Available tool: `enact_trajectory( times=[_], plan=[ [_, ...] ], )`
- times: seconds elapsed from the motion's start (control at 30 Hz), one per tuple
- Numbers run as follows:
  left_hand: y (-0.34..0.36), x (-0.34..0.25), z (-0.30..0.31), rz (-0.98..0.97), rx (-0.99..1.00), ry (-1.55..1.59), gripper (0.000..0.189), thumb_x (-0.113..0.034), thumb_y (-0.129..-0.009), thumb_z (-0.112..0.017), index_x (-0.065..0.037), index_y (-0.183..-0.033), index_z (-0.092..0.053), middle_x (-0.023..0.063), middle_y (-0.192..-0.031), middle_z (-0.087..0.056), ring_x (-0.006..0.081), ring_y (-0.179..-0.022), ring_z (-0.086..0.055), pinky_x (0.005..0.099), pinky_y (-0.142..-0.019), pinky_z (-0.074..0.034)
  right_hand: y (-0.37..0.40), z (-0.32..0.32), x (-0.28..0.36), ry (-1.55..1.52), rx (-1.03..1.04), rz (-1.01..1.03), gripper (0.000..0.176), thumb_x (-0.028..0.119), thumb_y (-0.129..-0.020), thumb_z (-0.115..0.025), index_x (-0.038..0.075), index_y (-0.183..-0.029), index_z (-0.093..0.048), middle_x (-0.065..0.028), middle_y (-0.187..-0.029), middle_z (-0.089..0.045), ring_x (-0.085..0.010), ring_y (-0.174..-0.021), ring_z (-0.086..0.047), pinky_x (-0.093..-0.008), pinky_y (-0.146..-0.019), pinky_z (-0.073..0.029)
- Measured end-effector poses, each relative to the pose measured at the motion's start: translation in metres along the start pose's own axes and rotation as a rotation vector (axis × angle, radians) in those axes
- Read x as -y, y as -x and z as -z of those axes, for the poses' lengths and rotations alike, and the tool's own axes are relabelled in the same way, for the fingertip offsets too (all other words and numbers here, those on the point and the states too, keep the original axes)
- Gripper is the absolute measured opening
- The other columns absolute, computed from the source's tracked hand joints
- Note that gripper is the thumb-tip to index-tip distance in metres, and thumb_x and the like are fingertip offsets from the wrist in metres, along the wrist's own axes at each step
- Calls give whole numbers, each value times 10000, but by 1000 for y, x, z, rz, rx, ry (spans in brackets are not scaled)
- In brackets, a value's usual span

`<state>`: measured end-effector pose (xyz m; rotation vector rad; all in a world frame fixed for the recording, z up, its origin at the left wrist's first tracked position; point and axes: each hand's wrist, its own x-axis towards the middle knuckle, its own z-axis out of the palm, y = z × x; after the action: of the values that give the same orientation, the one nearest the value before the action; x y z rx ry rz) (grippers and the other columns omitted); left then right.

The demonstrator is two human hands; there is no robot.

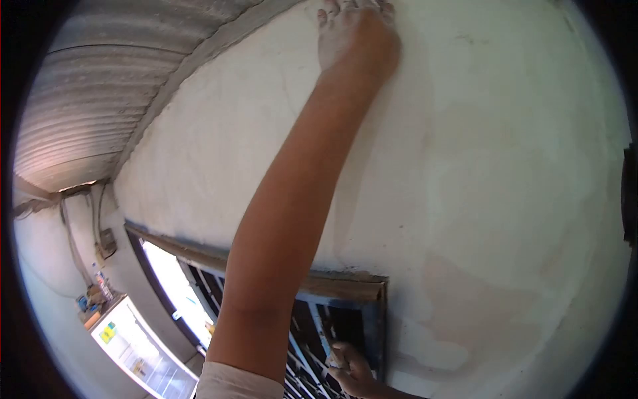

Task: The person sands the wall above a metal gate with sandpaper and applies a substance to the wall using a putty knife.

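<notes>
Sloping across the upper left, a grey roof of corrugated sheet (126, 86) runs in long ripples down to a rough, crumbly mortar edge (169, 93). Below it, thin cables (73, 243) hang down a pale side wall (50, 246), with a small boxy fitting (107, 241) beside them. Under these stands a white-framed cabinet (119, 309) with a smooth, glassy front and a yellow-green label (107, 332); a slim bottle (102, 282) and small blue items (82, 302) sit on top. Next comes a bright, narrow opening (174, 286), then a worn wooden frame (345, 287) around dark metal bars (324, 326).

A left forearm (292, 193), rising from a light fabric sleeve (240, 382), crosses in front of the frame. At the top centre the left hand (359, 30), dusted white, lies against the large plastered wall (432, 166) that fills the middle and right; its fingers are cut by the upper edge, so their spread and anything under the palm cannot be told. Lower down, before the bars, the right hand (351, 371) has curled fingers with something pale at them, whether powder or a held piece I cannot tell. Farther right, the wall is matte and chalky, with cream smears around irregular pinkish patches (472, 306).
</notes>
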<state>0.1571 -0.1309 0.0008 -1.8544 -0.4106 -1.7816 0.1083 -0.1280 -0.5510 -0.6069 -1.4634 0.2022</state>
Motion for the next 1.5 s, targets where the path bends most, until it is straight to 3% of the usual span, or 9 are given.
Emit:
enact_trajectory(
  times=[0.17,0.57,0.8,0.87,0.97,1.13,1.23,1.33,1.5],
  plan=[
    [-18,-73,-36,-179,-55,26,569,-340,-1052,-282,40,-1474,-310,239,-1544,-299,355,-1451,-261,424,-1197,-205,-4,10,27,-41,122,-224,440,102,-956,-539,19,-1369,-415,9,-910,-351,-109,-751,-365,-265,-736,-396],
    [-43,-112,-56,-409,-27,189,530,-384,-1048,-327,-68,-1467,-396,105,-1557,-336,265,-1457,-271,407,-1217,-178,-4,-8,39,-219,-163,-260,183,133,-952,-579,52,-1024,-432,-35,-973,-496,-104,-803,-425,-324,-712,-418],
    [-51,-19,-23,-274,16,52,502,-386,-1049,-318,-119,-1462,-420,53,-1563,-336,249,-1462,-263,400,-1216,-182,-5,-3,42,-271,-136,-294,177,207,-997,-557,36,-1001,-600,2,-661,-414,-79,-534,-341,-299,-634,-413],
    [-42,24,-10,-236,3,5,505,-386,-1048,-332,-119,-1468,-411,47,-1565,-330,252,-1460,-263,398,-1215,-193,-22,-7,23,34,-144,256,342,191,-996,-540,0,-1280,-531,22,-575,-304,-65,-461,-233,-255,-509,-314],
    [-23,91,10,-182,-36,-33,502,-378,-1044,-347,-120,-1470,-406,53,-1568,-324,266,-1458,-266,404,-1213,-199,-7,0,29,80,-32,23,420,205,-991,-538,-13,-1347,-499,31,-566,-287,-49,-470,-215,-251,-461,-246],
    [12,234,30,-26,-78,-161,516,-364,-1033,-378,-132,-1494,-365,101,-1562,-328,324,-1440,-293,407,-1190,-242,-16,-6,55,-82,-128,-234,233,151,-970,-534,11,-1153,-563,33,-581,-271,-68,-512,-232,-282,-678,-419],
    [50,312,48,240,-74,-51,549,-433,-1026,-330,-202,-1524,-320,154,-1560,-318,379,-1448,-258,454,-1197,-199,3,5,5,209,-5,69,67,107,-942,-549,52,-980,-551,28,-636,-267,-81,-551,-244,-300,-792,-427],
    [95,331,77,327,-46,-92,516,-403,-1028,-348,-170,-1486,-395,120,-1567,-314,366,-1451,-257,452,-1195,-206,-13,4,36,-107,4,-116,58,78,-946,-562,75,-963,-507,19,-697,-279,-97,-587,-257,-318,-773,-420],
    [136,345,99,459,-12,-89,499,-388,-1025,-371,-120,-1436,-461,123,-1524,-365,345,-1412,-315,423,-1158,-262,-17,-1,54,-252,-75,-427,309,23,-800,-553,13,-1105,-514,-112,-1151,-553,-143,-930,-500,-315,-854,-421]
  ],
)
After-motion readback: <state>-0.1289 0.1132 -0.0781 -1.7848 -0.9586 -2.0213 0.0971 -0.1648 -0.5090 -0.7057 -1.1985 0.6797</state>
